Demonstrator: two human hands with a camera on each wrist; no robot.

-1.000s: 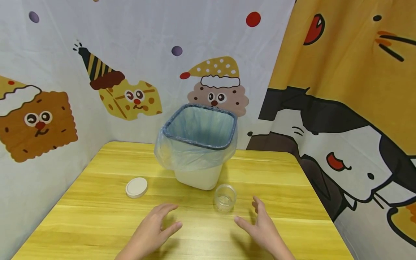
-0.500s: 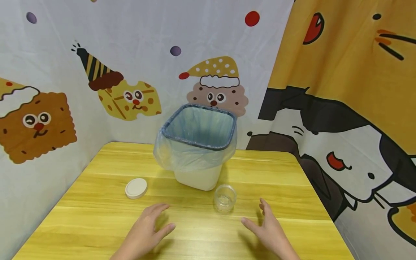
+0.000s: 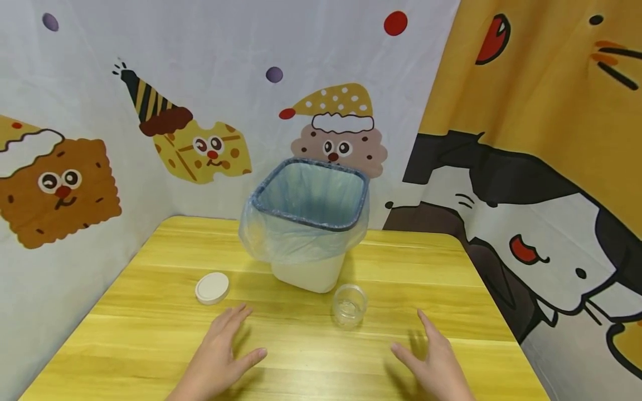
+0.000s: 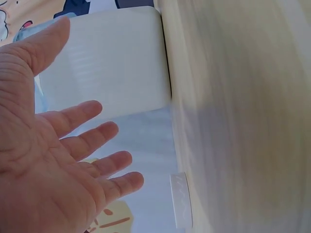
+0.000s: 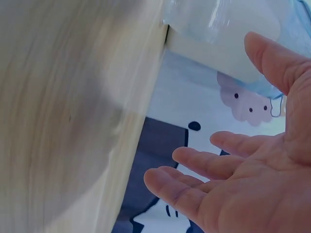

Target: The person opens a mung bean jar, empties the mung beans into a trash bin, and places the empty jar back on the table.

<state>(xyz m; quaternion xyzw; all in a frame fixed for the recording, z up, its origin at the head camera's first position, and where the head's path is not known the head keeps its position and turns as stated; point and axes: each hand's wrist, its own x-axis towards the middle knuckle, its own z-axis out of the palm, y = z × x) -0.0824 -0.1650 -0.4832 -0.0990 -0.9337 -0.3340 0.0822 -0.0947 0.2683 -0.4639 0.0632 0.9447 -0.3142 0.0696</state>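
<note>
My left hand [image 3: 215,351] is held above the front left of the table, fingers spread and nothing in it. Just beyond its fingertips lies a round white lid [image 3: 212,288], which the left wrist view shows flat on the wood. On the other side, my right hand [image 3: 432,356] hovers with thumb and fingers apart, holding nothing. A small clear jar [image 3: 349,306] without a lid stands upright to the left of that hand. Behind the jar is a white trash bin [image 3: 308,273], lined with a pale blue bag [image 3: 296,245] folded over its rim.
The yellow wood-grain table [image 3: 311,356] ends at a back edge close to a white cartoon-printed cloth [image 3: 210,44]. On the right hangs an orange printed curtain [image 3: 562,100].
Both hands have drawn apart, the left one moving left and the right one moving right, with fingers spreading wider. Lid, jar and bin stay put; the head view shifts slightly.
</note>
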